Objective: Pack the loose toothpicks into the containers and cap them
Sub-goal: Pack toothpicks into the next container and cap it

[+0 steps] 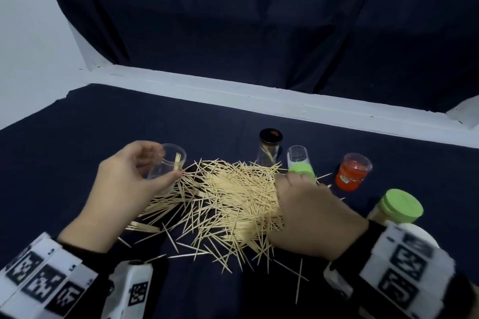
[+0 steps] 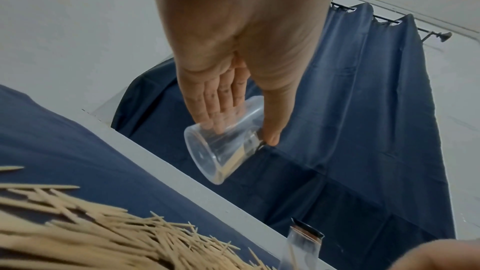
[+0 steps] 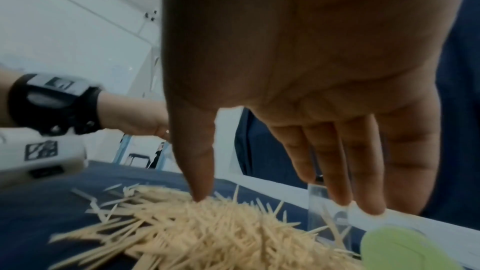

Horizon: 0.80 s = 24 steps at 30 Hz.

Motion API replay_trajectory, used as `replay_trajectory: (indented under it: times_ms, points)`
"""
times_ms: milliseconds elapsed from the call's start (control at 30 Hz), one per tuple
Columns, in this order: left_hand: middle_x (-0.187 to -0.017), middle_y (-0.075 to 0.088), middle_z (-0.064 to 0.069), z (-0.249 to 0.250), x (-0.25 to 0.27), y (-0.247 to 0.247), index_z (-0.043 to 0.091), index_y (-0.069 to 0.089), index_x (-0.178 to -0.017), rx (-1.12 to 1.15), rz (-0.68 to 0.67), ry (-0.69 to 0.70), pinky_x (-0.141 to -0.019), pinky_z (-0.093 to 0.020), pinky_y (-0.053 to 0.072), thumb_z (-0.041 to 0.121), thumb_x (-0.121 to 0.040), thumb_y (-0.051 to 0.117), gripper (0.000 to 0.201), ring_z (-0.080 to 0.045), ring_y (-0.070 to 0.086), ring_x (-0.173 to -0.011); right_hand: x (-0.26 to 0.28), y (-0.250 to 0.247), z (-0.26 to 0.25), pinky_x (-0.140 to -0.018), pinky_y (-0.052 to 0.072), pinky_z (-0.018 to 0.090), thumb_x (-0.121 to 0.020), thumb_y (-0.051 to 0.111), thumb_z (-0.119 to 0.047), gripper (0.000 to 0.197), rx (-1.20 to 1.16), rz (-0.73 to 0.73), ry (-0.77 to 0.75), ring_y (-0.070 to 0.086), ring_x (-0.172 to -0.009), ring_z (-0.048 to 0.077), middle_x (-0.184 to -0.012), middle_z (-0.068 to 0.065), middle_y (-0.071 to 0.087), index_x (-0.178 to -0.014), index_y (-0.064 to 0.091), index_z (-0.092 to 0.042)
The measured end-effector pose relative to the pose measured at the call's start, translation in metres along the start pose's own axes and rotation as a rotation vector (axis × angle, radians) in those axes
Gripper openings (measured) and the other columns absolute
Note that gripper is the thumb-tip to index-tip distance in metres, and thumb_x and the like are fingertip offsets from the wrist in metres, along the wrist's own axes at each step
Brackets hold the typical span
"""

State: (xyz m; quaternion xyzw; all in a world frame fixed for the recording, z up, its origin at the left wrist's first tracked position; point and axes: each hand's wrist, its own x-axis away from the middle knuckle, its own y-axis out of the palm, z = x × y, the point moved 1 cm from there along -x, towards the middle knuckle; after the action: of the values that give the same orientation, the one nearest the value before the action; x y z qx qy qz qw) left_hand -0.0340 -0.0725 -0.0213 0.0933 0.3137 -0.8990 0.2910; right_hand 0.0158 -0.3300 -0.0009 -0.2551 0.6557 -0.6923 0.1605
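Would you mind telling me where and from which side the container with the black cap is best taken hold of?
Grip the clear wall of the black-capped container just below its cap, coming from above and behind. It stands upright beyond the toothpick pile, whose sticks reach its near base, so a far-side approach would probably disturb least. The green-capped container stands close on its right, leaving little room there.

Black wrist straps (image 1: 85, 248), white marker-printed bands (image 1: 39, 274) — camera housings (image 1: 134, 287)
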Motion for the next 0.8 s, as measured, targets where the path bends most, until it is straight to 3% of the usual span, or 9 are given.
replay_trajectory:
  times_ms: [67,133,233,333,533,800]
  points:
    - [-0.096,0.068,0.01,-0.003,-0.001,-0.002,0.023,0.065,-0.1,-0.004,-0.018,0.009,-0.076,-0.015,0.047,0.024,-0.06,0.088,0.046,-0.005,0.065,-0.089,-0.005,0.01,-0.016,-0.103,0.035,0.044,-0.073,0.058,-0.058,0.099,0.122,0.0,-0.046,0.034,-0.123,0.023,-0.137,0.007,0.031,-0.146,0.012,-0.009]
    - [-0.094,0.068,0.011,-0.007,-0.003,-0.003,0.022,0.066,-0.1,-0.002,-0.04,0.027,-0.073,-0.01,0.048,0.022,-0.06,0.088,0.046,-0.003,0.065,-0.087,-0.009,0.02,-0.029,-0.103,0.033,0.047,-0.076,0.054,-0.055,0.102,0.242,-0.007,-0.072,0.029,-0.128,0.027,-0.144,0.01,0.023,-0.148,0.002,-0.005]
    - [-0.092,0.068,0.013,-0.013,-0.01,-0.006,0.021,0.066,-0.1,0.024,-0.089,0.045,-0.074,-0.002,0.045,0.021,-0.059,0.088,0.046,0.003,0.064,-0.084,-0.019,0.026,-0.04,-0.096,0.037,0.048,-0.08,0.047,-0.054,0.088,0.331,-0.018,-0.1,0.035,-0.119,0.029,-0.136,0.01,0.031,-0.144,0.014,-0.003]
    - [-0.092,0.068,0.013,-0.021,-0.02,-0.008,0.021,0.066,-0.1,0.042,-0.135,0.056,-0.076,-0.002,0.045,0.022,-0.058,0.089,0.047,0.008,0.062,-0.084,-0.035,0.027,-0.047,-0.094,0.038,0.048,-0.084,0.044,-0.051,0.08,0.366,-0.039,-0.094,0.039,-0.113,0.029,-0.128,0.012,0.037,-0.141,0.019,-0.001]
    - [-0.089,0.068,0.011,-0.036,-0.042,-0.005,0.025,0.066,-0.096,0.031,-0.276,0.082,-0.08,-0.017,0.053,0.026,-0.057,0.09,0.046,0.003,0.064,-0.082,-0.07,0.026,-0.052,-0.103,0.031,0.044,-0.083,0.046,-0.048,0.069,0.257,-0.067,-0.006,0.037,-0.122,0.027,-0.134,0.01,0.039,-0.138,0.029,-0.011]
    - [-0.087,0.064,0.011,-0.034,-0.06,0.007,0.026,0.063,-0.092,-0.08,-0.447,0.12,-0.08,-0.027,0.054,0.033,-0.062,0.086,0.038,-0.002,0.062,-0.082,-0.09,0.026,-0.055,-0.099,0.035,0.041,-0.089,0.047,-0.03,0.044,0.193,-0.09,0.086,0.041,-0.121,0.026,-0.13,0.009,0.044,-0.127,0.04,-0.01]
